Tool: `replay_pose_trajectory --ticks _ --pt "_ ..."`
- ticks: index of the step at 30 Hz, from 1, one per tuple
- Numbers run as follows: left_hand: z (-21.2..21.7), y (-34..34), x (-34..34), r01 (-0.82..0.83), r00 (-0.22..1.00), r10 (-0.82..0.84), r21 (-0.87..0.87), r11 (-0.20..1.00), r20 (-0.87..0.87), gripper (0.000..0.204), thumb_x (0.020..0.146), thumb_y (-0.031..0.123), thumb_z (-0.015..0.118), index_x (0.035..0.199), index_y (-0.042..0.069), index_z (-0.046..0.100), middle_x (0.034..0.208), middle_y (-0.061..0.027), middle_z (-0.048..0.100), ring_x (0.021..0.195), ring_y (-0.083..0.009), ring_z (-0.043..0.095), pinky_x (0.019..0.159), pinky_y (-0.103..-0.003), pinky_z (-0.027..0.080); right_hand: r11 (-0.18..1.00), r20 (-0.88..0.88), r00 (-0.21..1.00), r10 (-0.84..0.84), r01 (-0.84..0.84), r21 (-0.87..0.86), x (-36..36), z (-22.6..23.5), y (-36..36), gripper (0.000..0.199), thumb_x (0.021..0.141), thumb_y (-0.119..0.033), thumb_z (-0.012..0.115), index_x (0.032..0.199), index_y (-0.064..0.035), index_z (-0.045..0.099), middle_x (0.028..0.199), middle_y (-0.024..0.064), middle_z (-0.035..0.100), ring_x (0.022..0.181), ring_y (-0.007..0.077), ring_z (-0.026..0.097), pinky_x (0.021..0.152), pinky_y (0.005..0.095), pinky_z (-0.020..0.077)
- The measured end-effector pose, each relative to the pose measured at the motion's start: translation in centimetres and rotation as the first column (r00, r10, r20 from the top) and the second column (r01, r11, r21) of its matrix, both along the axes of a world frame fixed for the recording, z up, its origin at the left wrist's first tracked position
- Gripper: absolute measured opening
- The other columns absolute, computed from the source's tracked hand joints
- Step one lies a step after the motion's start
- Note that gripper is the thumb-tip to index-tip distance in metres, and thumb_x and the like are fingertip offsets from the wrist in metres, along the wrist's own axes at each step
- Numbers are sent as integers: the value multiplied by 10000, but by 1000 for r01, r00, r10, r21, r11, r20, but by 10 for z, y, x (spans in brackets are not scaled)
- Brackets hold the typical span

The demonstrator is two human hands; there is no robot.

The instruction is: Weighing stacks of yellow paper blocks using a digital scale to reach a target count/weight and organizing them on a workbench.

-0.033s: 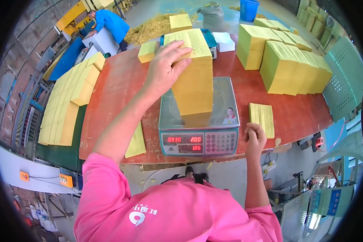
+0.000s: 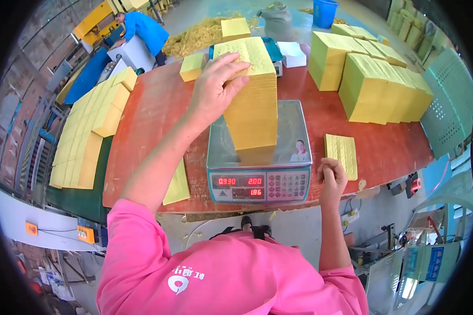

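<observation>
The left hand (image 2: 215,86) rests on the tall yellow stack (image 2: 255,118), its fingers bent over the top and its thumb by the near edge; it is half open, steadying rather than gripping. The stack stands on the platter of the scale (image 2: 295,126), left of the platter's middle, its top rising well above the display. The display is lit in red across 3 small windows, with a keypad to the right of them. The right hand (image 2: 332,178) is held near the front edge of the bench (image 2: 157,105), fingers curled in toward the thumb; whether it has hold of anything, I cannot tell. Just beyond it, partly hidden by the fingers, the right pad (image 2: 343,149), thin and yellow, lies flat on the red bench top, beside the scale. The left pad (image 2: 178,186) lies to the scale's left, partly behind the left forearm. Big yellow blocks (image 2: 381,89) fill the far right of the bench. A small block (image 2: 193,67) sits beyond the left hand, and white paper (image 2: 292,54) lies beyond the stack. More yellow piles (image 2: 79,157) stand on a green surface (image 2: 71,202) to the left. Farther back, a worker in blue (image 2: 144,31) leans over a pale cabinet (image 2: 131,54).
</observation>
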State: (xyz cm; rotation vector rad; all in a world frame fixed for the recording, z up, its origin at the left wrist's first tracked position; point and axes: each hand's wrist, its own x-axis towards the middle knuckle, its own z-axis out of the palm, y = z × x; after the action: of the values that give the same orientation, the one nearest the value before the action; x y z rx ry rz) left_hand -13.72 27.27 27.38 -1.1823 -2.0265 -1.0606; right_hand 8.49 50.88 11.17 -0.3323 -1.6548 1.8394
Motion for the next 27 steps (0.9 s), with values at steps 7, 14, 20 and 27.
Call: replay_pose_trajectory --ticks 7,14,20,27 --pt "-3 -8 -1 -8 1000 5 -124 992 -25 301 933 185 646 1216 83 643 1338 -144 572 1249 -282 541 1003 -358 455 996 -58 996 72 -75 -55 4 13 -20 163 926 50 471 973 -2 618 710 10 541 587 59 468 517 202 357" --pt "16 -35 36 -172 985 170 -83 982 -28 505 999 324 504 1397 17 467 1455 -139 462 1377 -289 390 1121 -385 320 998 4 1000 16 -16 -64 29 7 -20 160 935 39 464 976 4 615 693 16 538 579 67 467 514 210 350" --pt "-29 -73 60 -364 873 216 288 886 438 575 1031 396 402 1448 0 380 1483 -144 413 1426 -272 319 1153 -402 259 983 65 996 -62 72 -171 59 -18 -16 146 934 -3 477 984 -1 614 736 25 545 590 74 462 520 214 354" --pt "-104 -154 87 -579 544 225 167 798 809 601 1048 430 345 1475 7 325 1524 -190 331 1434 -289 301 1153 -435 275 938 151 988 -40 89 -334 83 -47 -20 154 939 -6 493 1007 6 630 748 29 556 586 79 464 515 216 360"
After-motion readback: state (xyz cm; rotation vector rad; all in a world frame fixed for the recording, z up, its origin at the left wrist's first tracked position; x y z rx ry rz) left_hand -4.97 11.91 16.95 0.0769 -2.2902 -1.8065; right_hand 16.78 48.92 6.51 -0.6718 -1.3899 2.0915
